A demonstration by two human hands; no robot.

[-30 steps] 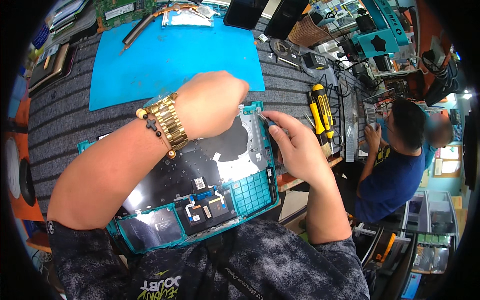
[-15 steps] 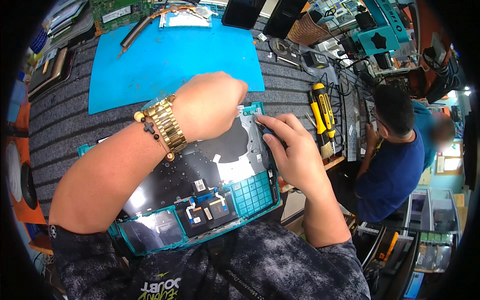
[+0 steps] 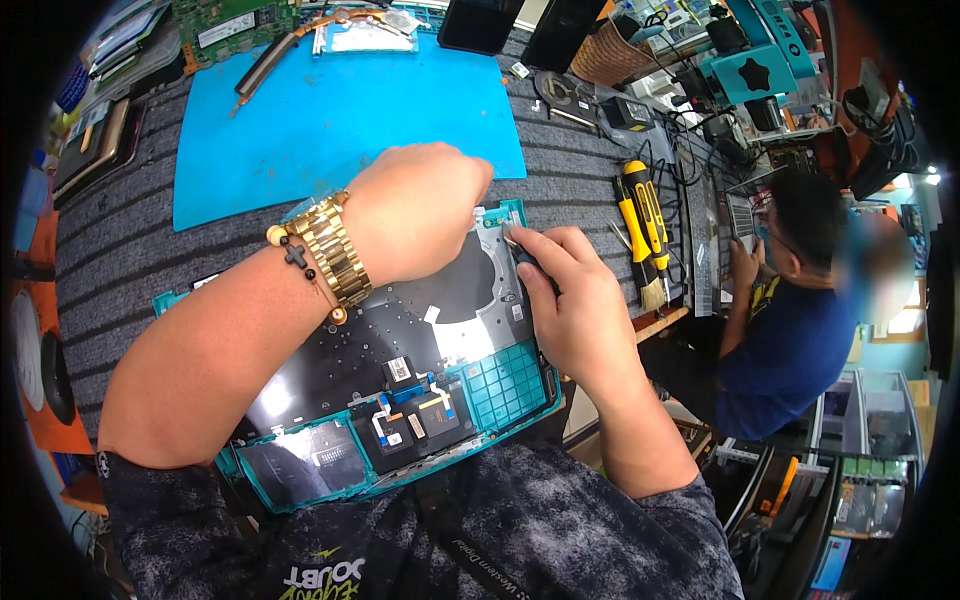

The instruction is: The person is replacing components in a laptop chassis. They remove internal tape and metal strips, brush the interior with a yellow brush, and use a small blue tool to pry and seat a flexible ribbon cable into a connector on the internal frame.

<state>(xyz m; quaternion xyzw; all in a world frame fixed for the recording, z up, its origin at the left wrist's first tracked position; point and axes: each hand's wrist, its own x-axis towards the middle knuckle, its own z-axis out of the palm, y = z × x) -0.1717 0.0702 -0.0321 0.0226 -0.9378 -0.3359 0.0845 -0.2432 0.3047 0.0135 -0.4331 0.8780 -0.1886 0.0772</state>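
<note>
An opened laptop chassis [image 3: 350, 375], dark inside with a teal rim, lies before me. My left hand [image 3: 425, 212], with a gold watch [image 3: 335, 250] at its wrist, is closed over the chassis's far right part. Its fingertips are hidden behind the knuckles, close to the teal corner [image 3: 512, 213]. Just right of that corner, my right hand [image 3: 580, 300] pinches a thin dark tool [image 3: 511, 241], mostly covered by the fingers; its kind cannot be made out. The touchpad's back [image 3: 425, 418] with white ribbon cables sits at the chassis's near edge.
A blue work mat [image 3: 340, 120] covers the far bench, with a soldering-iron-like tool [image 3: 262, 76] on it. Two yellow-black screwdrivers [image 3: 652, 215] and a brush [image 3: 653, 290] lie to the right. A co-worker [image 3: 785, 330] sits at the right, holding a device.
My right hand has shifted slightly left and its fingers now cover more of the tool. My left hand is almost still. The co-worker has leaned to the right.
</note>
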